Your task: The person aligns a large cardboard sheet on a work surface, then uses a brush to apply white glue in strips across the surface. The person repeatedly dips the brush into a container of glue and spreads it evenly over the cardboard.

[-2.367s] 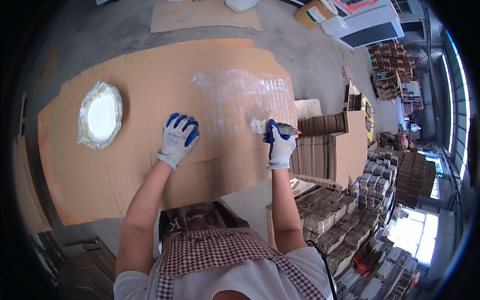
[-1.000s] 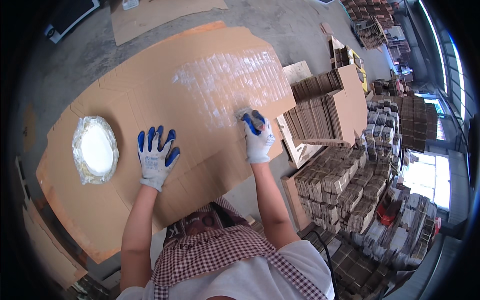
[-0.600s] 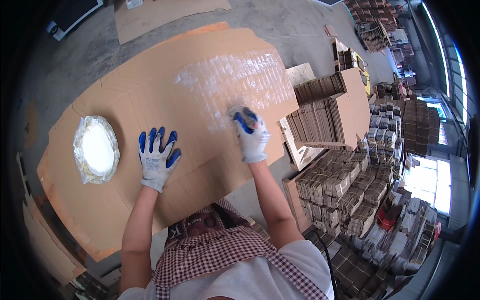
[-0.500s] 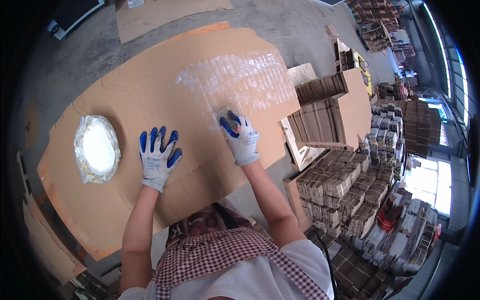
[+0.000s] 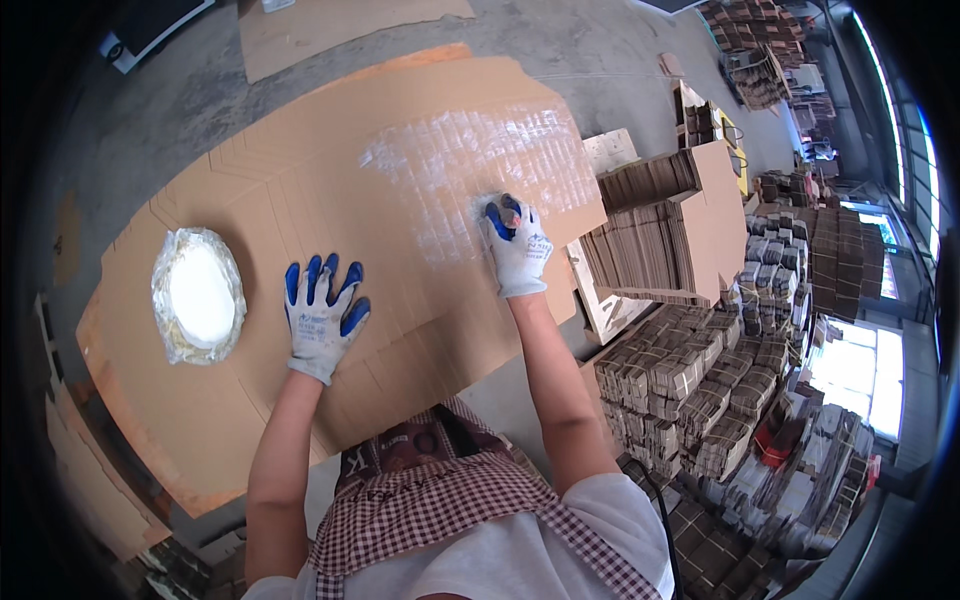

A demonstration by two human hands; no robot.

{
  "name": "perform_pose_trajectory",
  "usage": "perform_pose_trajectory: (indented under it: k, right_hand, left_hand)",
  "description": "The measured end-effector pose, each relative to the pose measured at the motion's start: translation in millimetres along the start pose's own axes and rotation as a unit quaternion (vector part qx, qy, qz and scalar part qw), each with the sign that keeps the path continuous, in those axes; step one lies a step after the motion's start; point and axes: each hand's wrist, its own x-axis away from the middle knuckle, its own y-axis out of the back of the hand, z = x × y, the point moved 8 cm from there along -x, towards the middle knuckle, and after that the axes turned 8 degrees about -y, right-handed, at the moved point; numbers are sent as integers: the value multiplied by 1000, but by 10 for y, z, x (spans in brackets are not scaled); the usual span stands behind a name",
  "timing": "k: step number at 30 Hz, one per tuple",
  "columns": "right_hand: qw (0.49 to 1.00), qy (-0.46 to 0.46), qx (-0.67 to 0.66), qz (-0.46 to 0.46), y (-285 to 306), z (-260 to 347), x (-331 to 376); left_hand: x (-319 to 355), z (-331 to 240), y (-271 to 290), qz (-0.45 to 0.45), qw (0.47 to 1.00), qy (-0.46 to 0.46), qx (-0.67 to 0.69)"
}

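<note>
A large sheet of brown cardboard (image 5: 330, 230) lies before me, a wet, whitish, streaky coating (image 5: 470, 170) spread over its right part. My left hand (image 5: 322, 312), in a white glove with blue fingertips, rests flat on the sheet with fingers spread. My right hand (image 5: 518, 250), gloved alike, is curled around a small object pressed to the board at the lower edge of the coating. Only a greyish and reddish bit of that object shows, so its kind is unclear. Left of my left hand stands an oval, plastic-wrapped basin (image 5: 198, 300) with something bright white inside.
Right of the sheet, a stack of folded cardboard (image 5: 650, 235) stands on a pale wooden pallet (image 5: 605, 300). Tied cardboard bundles (image 5: 690, 375) are piled further right. Another flat cardboard piece (image 5: 340, 35) lies on the grey floor beyond the far edge.
My right hand has slid right and slightly away from me over the cardboard, and the whitish coating now reaches lower there. My left hand keeps its place on the sheet.
</note>
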Motion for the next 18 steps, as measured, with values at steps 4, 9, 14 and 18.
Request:
perform_pose_trajectory:
  k: [4,9,14,18]
  right_hand:
    - [974,27,-220,44,-224,162,223]
    - [996,49,-72,4,-112,161,-158]
    - [976,16,-217,-26,-37,249,-122]
    - [997,70,-35,14,-285,491,-102]
  left_hand:
    - [-30,-15,-12,-5,1000,4,5]
    - [-28,-9,1,6,1000,2,2]
    - [-6,4,-10,-5,1000,3,0]
    - [-30,-12,-12,4,1000,-6,-2]
